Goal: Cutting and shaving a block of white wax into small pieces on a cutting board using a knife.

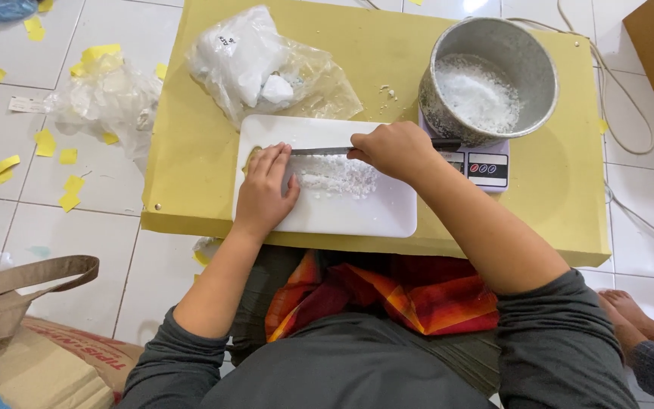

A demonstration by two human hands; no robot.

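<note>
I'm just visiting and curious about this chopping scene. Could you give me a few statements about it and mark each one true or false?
1. The right hand holds a knife over the white cutting board. True.
2. The left hand rests flat on the board beside the white crumbs. True.
3. The metal pot is empty. False: it holds white crumbled material.
4. The pot stands on the floor. False: it sits on a small scale on the yellow table.
5. A plastic bag with white chunks lies behind the board. True.
6. The board is black. False: it is white.
</note>
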